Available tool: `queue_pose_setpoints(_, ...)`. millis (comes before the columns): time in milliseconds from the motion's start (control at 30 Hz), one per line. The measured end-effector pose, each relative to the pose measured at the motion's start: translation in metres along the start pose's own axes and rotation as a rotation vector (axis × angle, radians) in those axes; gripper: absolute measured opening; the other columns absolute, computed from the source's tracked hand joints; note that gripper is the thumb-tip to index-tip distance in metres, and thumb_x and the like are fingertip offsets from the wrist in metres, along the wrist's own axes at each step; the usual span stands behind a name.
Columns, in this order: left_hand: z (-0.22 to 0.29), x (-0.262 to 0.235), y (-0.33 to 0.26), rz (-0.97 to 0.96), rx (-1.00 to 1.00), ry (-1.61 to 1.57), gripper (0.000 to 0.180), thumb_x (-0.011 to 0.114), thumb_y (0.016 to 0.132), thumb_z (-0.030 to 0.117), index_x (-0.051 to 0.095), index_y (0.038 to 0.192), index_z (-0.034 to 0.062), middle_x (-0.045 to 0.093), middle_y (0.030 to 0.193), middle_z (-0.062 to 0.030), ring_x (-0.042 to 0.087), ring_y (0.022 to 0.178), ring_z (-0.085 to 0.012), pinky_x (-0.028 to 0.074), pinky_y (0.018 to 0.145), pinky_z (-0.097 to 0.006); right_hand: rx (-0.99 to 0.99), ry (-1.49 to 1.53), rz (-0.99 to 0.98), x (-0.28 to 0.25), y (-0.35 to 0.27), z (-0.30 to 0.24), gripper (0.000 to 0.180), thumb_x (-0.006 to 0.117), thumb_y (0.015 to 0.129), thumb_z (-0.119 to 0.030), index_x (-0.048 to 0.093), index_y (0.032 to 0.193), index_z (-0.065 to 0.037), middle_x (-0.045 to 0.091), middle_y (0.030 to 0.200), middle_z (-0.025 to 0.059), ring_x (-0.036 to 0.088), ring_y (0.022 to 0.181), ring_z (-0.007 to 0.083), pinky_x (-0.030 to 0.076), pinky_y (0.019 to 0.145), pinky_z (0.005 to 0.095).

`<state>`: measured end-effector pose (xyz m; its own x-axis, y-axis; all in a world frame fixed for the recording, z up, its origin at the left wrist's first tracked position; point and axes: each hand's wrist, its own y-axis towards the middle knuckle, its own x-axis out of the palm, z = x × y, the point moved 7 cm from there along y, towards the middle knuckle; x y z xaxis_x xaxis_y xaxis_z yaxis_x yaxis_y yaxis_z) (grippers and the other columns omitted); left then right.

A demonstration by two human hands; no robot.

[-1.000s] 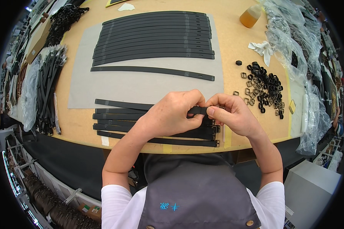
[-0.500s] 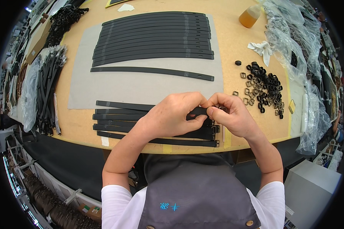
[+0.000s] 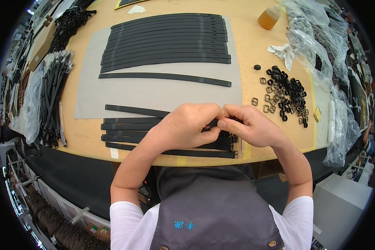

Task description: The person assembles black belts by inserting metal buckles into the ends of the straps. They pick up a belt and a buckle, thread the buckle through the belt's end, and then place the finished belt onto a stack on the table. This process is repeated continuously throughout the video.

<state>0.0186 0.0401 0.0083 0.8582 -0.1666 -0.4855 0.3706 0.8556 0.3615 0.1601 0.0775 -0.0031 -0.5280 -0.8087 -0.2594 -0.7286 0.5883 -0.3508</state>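
My left hand (image 3: 191,124) is closed around a black strap (image 3: 133,110), whose tail slants away to the left over the table. Right beside it, my right hand (image 3: 252,124) pinches the strap's other end, thumb against fingers; the fingers hide that end and any fitting on it. Beneath both hands lie several black straps (image 3: 125,138) in a stack, with metal buckles (image 3: 234,154) at their right ends. Beyond, one single strap (image 3: 162,77) rests on a grey sheet (image 3: 87,96), below a close row of flat black straps (image 3: 162,41) with slots near their right ends.
To the right are loose metal buckles (image 3: 266,109) and a heap of small black loops (image 3: 293,93). Behind them are a white cloth (image 3: 284,53) and a bottle of amber liquid (image 3: 269,17). Clear plastic wrap (image 3: 341,129) drapes the right edge. Bundled straps (image 3: 52,100) line the left.
My right hand has shifted slightly left, closer against my left hand, and now covers the strap end that showed before. The strap's left tail has risen slightly in the picture.
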Motion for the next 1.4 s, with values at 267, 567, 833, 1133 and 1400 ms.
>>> queue_pose_setpoints(267, 0.032, -0.067, -0.023, 0.042, 0.032, 0.258, 0.026, 0.088, 0.077, 0.004, 0.073, 0.099, 0.0012, 0.068, 0.08, -0.0073, 0.061, 0.062, -0.0197, 0.044, 0.053, -0.03, -0.154, 0.036, 0.264, -0.014, -0.026, -0.012, 0.022, 0.063, 0.094, -0.01, 0.055, 0.076, 0.0, 0.051, 0.06, -0.001, 0.042, 0.059, 0.0059, 0.038, 0.053, 0.029)
queue_pose_setpoints(567, 0.001, -0.063, -0.087, 0.061, -0.109, 0.26, 0.026, 0.084, 0.077, -0.003, 0.074, 0.101, 0.0009, 0.066, 0.081, -0.0081, 0.06, 0.071, -0.0228, 0.048, 0.064, -0.034, -0.299, -0.346, 0.327, 0.01, -0.03, -0.001, 0.028, 0.08, 0.092, -0.024, 0.064, 0.079, -0.004, 0.063, 0.072, 0.0071, 0.058, 0.066, 0.0189, 0.047, 0.061, 0.0356)
queue_pose_setpoints(833, -0.028, -0.048, -0.102, 0.11, -0.2, 0.361, 0.028, 0.084, 0.077, -0.003, 0.074, 0.102, 0.0029, 0.064, 0.098, -0.0092, 0.059, 0.092, -0.0246, 0.05, 0.076, -0.035, -0.178, -0.551, 0.62, -0.053, 0.034, 0.03, 0.022, 0.076, 0.093, -0.025, 0.07, 0.1, -0.005, 0.071, 0.093, 0.0101, 0.069, 0.094, 0.0274, 0.054, 0.084, 0.0402)
queue_pose_setpoints(1133, -0.002, -0.048, -0.044, 0.118, -0.045, 0.53, 0.033, 0.082, 0.083, 0.007, 0.073, 0.115, 0.0059, 0.068, 0.119, -0.0092, 0.058, 0.107, -0.0279, 0.046, 0.096, -0.041, -0.139, -0.166, 0.126, -0.022, 0.04, 0.015, 0.02, 0.076, 0.095, -0.018, 0.069, 0.101, -0.001, 0.068, 0.088, 0.0057, 0.063, 0.083, 0.015, 0.052, 0.078, 0.031)
queue_pose_setpoints(1400, -0.021, -0.026, 0.016, -0.101, 0.007, 0.363, 0.034, 0.078, 0.086, 0.004, 0.07, 0.119, 0.0054, 0.068, 0.088, -0.0087, 0.066, 0.08, -0.0299, 0.052, 0.071, -0.038, -0.057, -0.501, 0.727, -0.125, 0.016, 0.018, 0.028, 0.076, 0.096, -0.024, 0.072, 0.113, -0.002, 0.073, 0.094, 0.0077, 0.066, 0.086, 0.0163, 0.054, 0.083, 0.0326)
